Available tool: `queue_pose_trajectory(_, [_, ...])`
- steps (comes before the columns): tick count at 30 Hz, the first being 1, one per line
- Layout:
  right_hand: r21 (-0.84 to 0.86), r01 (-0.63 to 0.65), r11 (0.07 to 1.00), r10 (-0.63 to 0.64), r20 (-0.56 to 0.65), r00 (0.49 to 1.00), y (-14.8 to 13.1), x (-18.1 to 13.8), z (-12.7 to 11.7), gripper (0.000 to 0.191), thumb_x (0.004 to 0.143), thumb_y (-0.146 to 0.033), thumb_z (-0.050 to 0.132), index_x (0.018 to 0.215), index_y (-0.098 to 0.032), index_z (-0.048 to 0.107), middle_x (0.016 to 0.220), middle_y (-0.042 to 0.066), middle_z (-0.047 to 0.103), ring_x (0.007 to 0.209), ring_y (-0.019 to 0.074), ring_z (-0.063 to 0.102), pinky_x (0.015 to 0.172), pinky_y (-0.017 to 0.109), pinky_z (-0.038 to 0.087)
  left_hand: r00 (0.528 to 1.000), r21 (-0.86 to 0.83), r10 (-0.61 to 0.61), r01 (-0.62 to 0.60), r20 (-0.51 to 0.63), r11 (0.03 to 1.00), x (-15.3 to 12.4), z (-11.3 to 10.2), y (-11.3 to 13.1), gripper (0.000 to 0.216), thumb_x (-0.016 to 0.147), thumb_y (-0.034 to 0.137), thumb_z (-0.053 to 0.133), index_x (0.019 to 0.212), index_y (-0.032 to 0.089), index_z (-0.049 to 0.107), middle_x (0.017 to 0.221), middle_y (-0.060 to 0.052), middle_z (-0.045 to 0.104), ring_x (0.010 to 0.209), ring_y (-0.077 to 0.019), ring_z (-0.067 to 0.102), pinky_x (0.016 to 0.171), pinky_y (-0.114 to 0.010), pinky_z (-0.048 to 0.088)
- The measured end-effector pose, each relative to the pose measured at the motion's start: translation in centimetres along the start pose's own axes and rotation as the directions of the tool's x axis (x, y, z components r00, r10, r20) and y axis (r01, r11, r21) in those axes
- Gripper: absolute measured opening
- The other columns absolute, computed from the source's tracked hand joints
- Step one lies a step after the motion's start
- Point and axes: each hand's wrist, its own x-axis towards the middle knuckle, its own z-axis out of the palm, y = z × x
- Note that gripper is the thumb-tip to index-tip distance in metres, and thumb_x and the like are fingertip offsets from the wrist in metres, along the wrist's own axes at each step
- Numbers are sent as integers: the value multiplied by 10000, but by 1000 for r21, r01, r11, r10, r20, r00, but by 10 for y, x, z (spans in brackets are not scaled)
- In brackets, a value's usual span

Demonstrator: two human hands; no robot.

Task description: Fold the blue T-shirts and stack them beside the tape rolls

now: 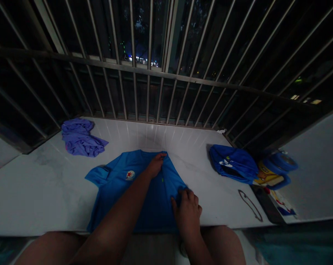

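Observation:
A blue T-shirt lies front up on the white ledge, with a round white and red badge on its chest. Its one sleeve is spread out to the left. My left hand reaches across it and pinches the cloth at the shoulder, beside the collar. Lower down, my right hand has its fingers curled on the other sleeve, with cloth between thumb and fingertips. The shirt's bottom edge runs along the front of the ledge, partly hidden by my left forearm.
A crumpled purple garment lies back left on the ledge. At right are a folded dark blue garment, a thin looped cord, a dark flat object and a blue and yellow item. Metal window bars stand behind.

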Motion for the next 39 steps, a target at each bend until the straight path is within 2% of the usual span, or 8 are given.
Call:
queue_pose_trajectory(3, [45, 83, 996, -84, 5, 996, -14, 3, -7, 182, 1026, -204, 601, 1125, -257, 745, 1424, 149, 698, 1339, 380, 611, 1033, 535, 505, 1000, 15, -3, 3, 9, 1000, -1, 0, 1, 464, 735, 191, 806, 1197, 170, 766, 1005, -76, 814, 703, -168, 707, 670, -293, 577])
queue_pose_trajectory(11, [113, 417, 902, -432, 261, 863, -21, -31, -7, 468, 860, 40, 539, 1137, -267, 758, 1166, 64, 807, 1130, 294, 729, 975, 404, 505, 1000, 147, -5, 4, 11, 989, -6, 0, 5, 531, 755, 166, 772, 1286, 140, 779, 915, -67, 833, 709, -185, 734, 724, -326, 609])
queue_pose_trajectory(17, [307, 380, 873, -397, -9, 918, 14, -8, -25, 312, 1029, -135, 481, 1188, -240, 727, 1150, 90, 787, 1089, 259, 740, 984, 379, 557, 997, 404, 72, -64, -5, 913, -4, 10, 19, 483, 805, 130, 749, 1288, 132, 754, 1055, -111, 833, 936, -255, 786, 929, -431, 628])
queue_pose_trajectory(24, [3, 290, 957, -287, -139, 948, 69, 39, 9, 394, 1066, -287, 525, 1407, -230, 714, 1453, 146, 722, 1336, 349, 660, 1093, 505, 537, 931, 706, 314, -349, 186, 616, -79, 26, 33, 316, 843, 102, 778, 1141, 207, 786, 1391, -139, 724, 1408, -313, 579, 1284, -470, 361])
queue_pose_trajectory(27, [24, 255, 967, -249, -135, 959, 84, 46, 21, 400, 1082, -278, 457, 1347, -224, 751, 1422, 135, 744, 1313, 320, 675, 1109, 478, 523, 858, 812, 175, -514, 483, 277, -131, 17, 11, 355, 867, 267, 872, 1207, 233, 778, 1334, -123, 755, 1295, -331, 646, 1190, -495, 464])
queue_pose_trajectory(30, [48, 167, 985, -156, -171, 973, 90, 47, 24, 389, 1089, -331, 444, 1270, -242, 776, 1427, 115, 745, 1318, 316, 664, 1138, 492, 484, 841, 842, 52, -539, 538, 1, -166, -4, -14, 236, 987, 227, 748, 1220, 246, 778, 1407, -112, 749, 1342, -313, 659, 1261, -549, 414])
queue_pose_trajectory(35, [54, 104, 993, -92, -193, 977, 86, 45, 23, 446, 1101, -402, 384, 1269, -239, 764, 1456, 117, 729, 1343, 321, 639, 1196, 529, 405, 868, 867, 49, -486, 493, -110, -194, -37, -30, 497, 988, 22, 539, 1367, 265, 749, 1576, -98, 678, 1424, -271, 646, 1310, -548, 379])
queue_pose_trajectory(39, [85, 119, 989, -99, -211, 972, 87, 45, 24, 462, 1081, -441, 384, 1233, -230, 766, 1420, 128, 744, 1319, 334, 650, 1201, 542, 404, 924, 937, 154, -340, 349, -83, -207, -77, 1, 507, 976, 42, 499, 1354, 251, 765, 1475, -98, 748, 1333, -281, 698, 1198, -473, 504])
